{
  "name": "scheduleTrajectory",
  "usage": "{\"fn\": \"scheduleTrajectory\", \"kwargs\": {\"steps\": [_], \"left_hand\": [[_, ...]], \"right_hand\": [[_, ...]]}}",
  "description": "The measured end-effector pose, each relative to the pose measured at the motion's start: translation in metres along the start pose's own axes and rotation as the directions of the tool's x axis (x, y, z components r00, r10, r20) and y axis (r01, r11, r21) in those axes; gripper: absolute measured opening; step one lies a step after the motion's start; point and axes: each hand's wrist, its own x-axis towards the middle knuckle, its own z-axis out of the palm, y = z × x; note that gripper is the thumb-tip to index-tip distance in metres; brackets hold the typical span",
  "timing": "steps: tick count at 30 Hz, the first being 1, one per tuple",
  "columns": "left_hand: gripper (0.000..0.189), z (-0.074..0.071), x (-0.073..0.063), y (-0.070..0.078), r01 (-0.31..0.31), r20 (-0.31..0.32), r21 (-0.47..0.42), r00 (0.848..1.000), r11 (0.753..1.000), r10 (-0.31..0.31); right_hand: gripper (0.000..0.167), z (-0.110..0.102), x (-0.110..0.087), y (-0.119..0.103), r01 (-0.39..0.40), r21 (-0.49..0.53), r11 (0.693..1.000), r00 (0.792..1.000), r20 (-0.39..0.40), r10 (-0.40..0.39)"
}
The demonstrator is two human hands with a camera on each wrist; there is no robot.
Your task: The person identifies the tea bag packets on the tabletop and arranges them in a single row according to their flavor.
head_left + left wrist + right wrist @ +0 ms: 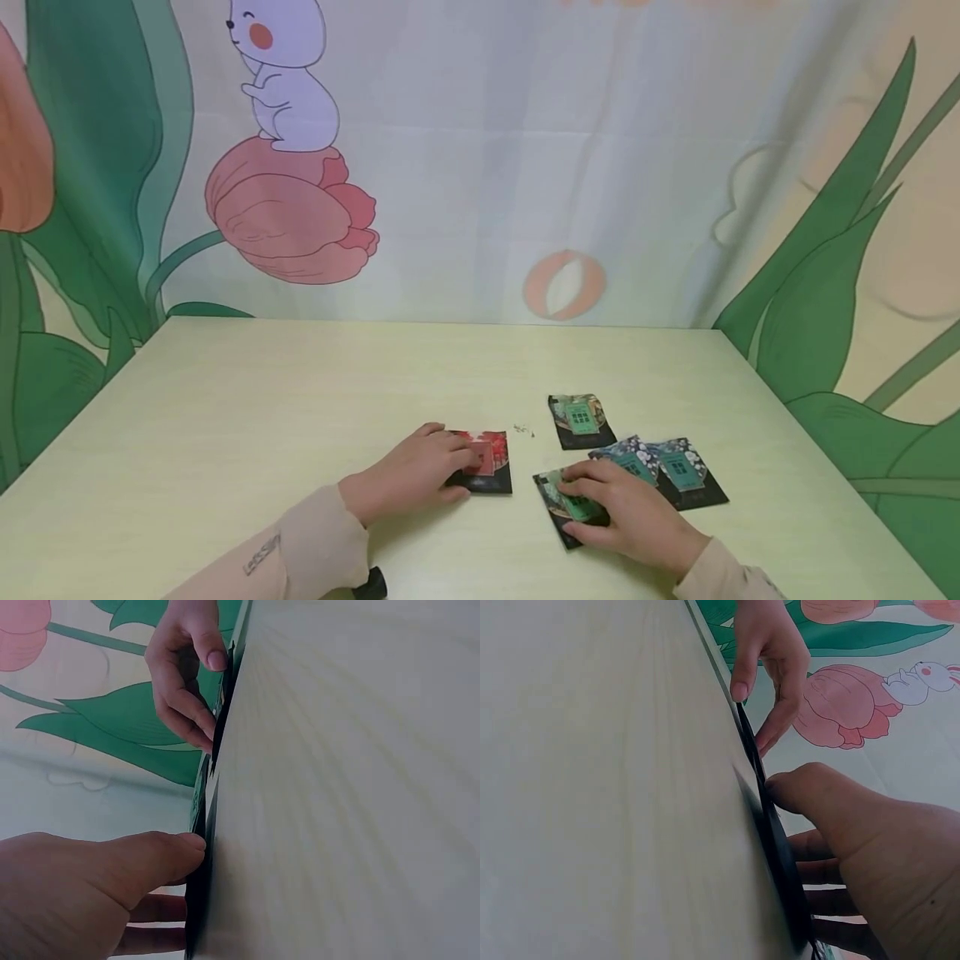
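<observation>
My left hand point(420, 467) holds a flat black sachet with a red floral top point(497, 475), fingers over its face and thumb at its near left corner. To the right, my right hand point(630, 512) grips a black sachet with a green label point(553, 498), fingers across the top and thumb at the near edge. In the right wrist view this dark sachet point(784, 862) is slightly raised at one edge, with a shadow beside it. Two blue floral sachets point(684, 471) overlap just beyond the right hand. Farther back lies another green-labelled sachet point(581, 421).
Small pale bits point(523, 431) lie between the red sachet and the back green one. A black object point(370, 583) sits by the left cuff. The light wooden table point(262, 400) ends at a printed cloth backdrop point(465, 208) with flowers and a white animal.
</observation>
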Motion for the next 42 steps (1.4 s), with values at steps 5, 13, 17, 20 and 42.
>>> {"fn": "scheduleTrajectory", "kwargs": {"steps": [5, 13, 17, 20, 42], "left_hand": [[0.030, 0.000, -0.005, 0.000, 0.006, 0.005, -0.033, 1.000, 0.999, -0.005], [0.031, -0.003, -0.018, 0.000, 0.007, 0.005, -0.075, 1.000, 0.997, -0.007], [0.030, -0.004, -0.024, 0.001, -0.001, 0.011, -0.064, 1.000, 0.998, 0.001], [0.030, -0.006, -0.028, 0.001, -0.003, 0.011, -0.059, 1.000, 0.998, 0.003], [0.032, -0.014, -0.059, 0.002, -0.019, -0.023, -0.007, 1.000, 1.000, 0.019]], "right_hand": [[0.055, 0.001, -0.001, 0.000, -0.014, 0.006, 1.000, 1.000, 0.005, 0.014], [0.054, 0.000, 0.000, -0.001, -0.017, 0.007, 1.000, 1.000, 0.004, 0.017], [0.054, -0.001, 0.000, -0.002, -0.014, 0.003, 1.000, 1.000, 0.008, 0.014], [0.055, -0.001, -0.001, -0.001, -0.002, 0.001, 1.000, 1.000, 0.001, 0.002], [0.053, 0.002, -0.001, 0.000, 0.018, 0.000, 1.000, 1.000, -0.017, -0.018]]}}
